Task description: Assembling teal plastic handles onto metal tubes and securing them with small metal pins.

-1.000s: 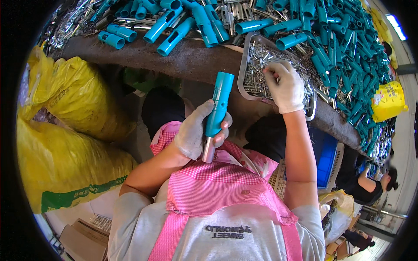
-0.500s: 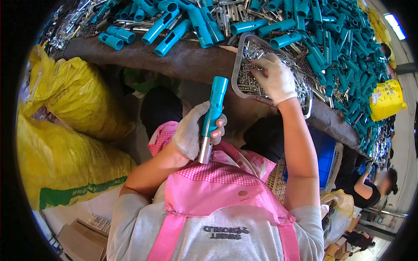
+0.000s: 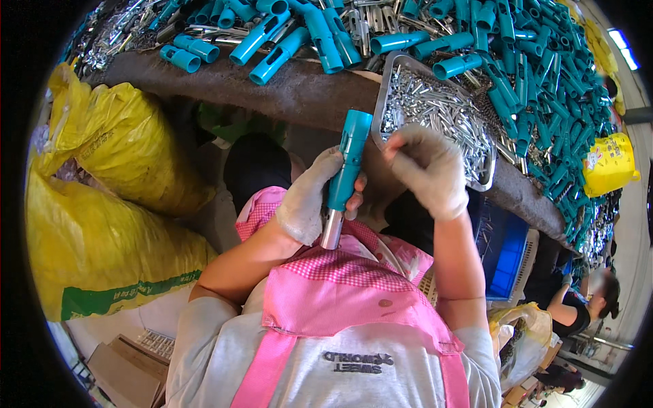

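My left hand (image 3: 309, 197), in a pale glove with bare fingertips, is wrapped around a teal tube (image 3: 349, 160). A shiny metal tube (image 3: 332, 230) sticks out of its lower end. The teal tube stands nearly upright above my lap, with slots in its side. To its right, my gloved right hand (image 3: 432, 170) is raised, thumb and fingers pinched together; whatever is between them is too small to make out. Behind that hand, a clear plastic tray (image 3: 384, 102) full of small metal pins (image 3: 435, 102) rests at the bench edge.
Many loose teal tubes (image 3: 503, 88) and metal parts cover the bench (image 3: 224, 88). A yellow bucket (image 3: 607, 166) stands at the right. Yellow sacks (image 3: 115, 231) fill the left side. A blue crate (image 3: 507, 255) sits under the bench; another person (image 3: 578, 306) is at the far right.
My right hand has come out of the pin tray and moved down and toward the teal tube, its fingers now pinched. My left hand keeps its hold on the tube.
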Tool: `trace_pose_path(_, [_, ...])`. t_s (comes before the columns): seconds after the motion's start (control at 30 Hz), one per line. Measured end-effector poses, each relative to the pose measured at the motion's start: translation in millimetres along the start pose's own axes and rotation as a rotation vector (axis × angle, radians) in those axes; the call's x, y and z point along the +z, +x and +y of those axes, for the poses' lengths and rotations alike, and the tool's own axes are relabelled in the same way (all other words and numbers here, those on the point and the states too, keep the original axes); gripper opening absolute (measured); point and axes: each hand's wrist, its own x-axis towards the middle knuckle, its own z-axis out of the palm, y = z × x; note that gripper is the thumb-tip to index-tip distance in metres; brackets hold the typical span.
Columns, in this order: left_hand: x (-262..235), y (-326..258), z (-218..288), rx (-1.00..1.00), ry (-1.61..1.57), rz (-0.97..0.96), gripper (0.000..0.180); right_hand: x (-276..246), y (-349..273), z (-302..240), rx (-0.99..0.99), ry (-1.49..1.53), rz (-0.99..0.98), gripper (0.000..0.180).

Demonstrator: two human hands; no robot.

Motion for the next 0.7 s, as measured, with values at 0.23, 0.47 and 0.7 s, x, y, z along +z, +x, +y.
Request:
trace_pose_path(0.23, [4, 2, -8, 0.161, 0.133, -0.019, 0.030, 24, -13, 15, -0.231, -0.062, -0.015, 0.012])
trace_pose_path(0.47, [3, 0, -13, 0.334, 0.410, 0.012, 0.033, 42, -27, 25, 0.194, 0.521, 0.194, 0.011])
trace_pose_path(0.7, [4, -1, -13, 0.581, 0.805, 0.046, 0.036, 48, -27, 23, 0.225, 0.537, 0.218, 0.010])
